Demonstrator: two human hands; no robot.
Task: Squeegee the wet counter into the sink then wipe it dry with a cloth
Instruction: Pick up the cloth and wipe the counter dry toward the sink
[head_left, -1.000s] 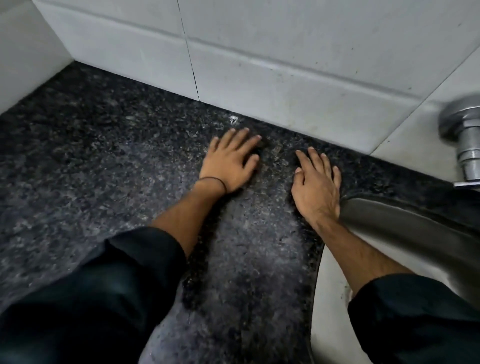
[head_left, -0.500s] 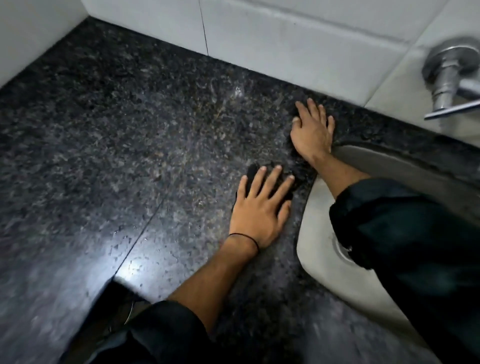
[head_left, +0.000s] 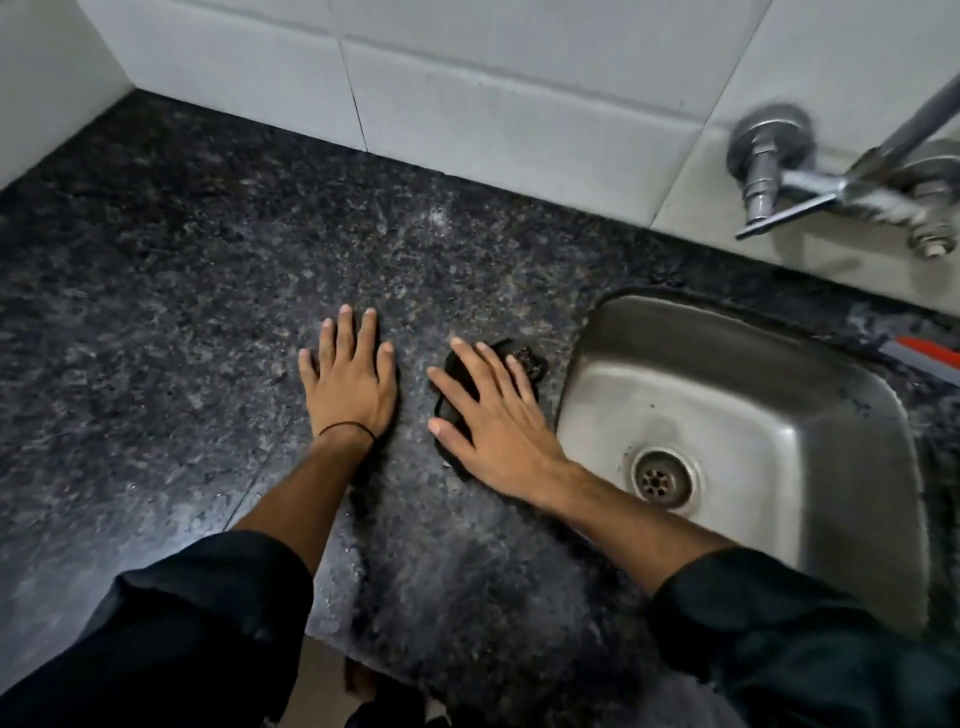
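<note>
The dark speckled stone counter (head_left: 182, 312) fills the view, with a glossy, streaked surface. My left hand (head_left: 348, 387) lies flat on bare counter with its fingers spread and nothing under it. A small black cloth (head_left: 524, 358) sits just right of it, close to the sink's left rim. My right hand (head_left: 498, 423) presses flat on that cloth, covering most of it. The steel sink (head_left: 779, 410) is set into the counter on the right, with its drain (head_left: 660, 478) showing.
White wall tiles (head_left: 467, 88) run along the back of the counter. A chrome tap (head_left: 769, 171) juts from the wall above the sink. A red and grey object (head_left: 932, 358) lies at the far right edge. The counter's front edge (head_left: 332, 644) is near my sleeves.
Half a second ago my left hand pressed the black cloth while the right rested by the wall. Now the right hand is on the cloth nearer me, and the left lies on bare counter.
</note>
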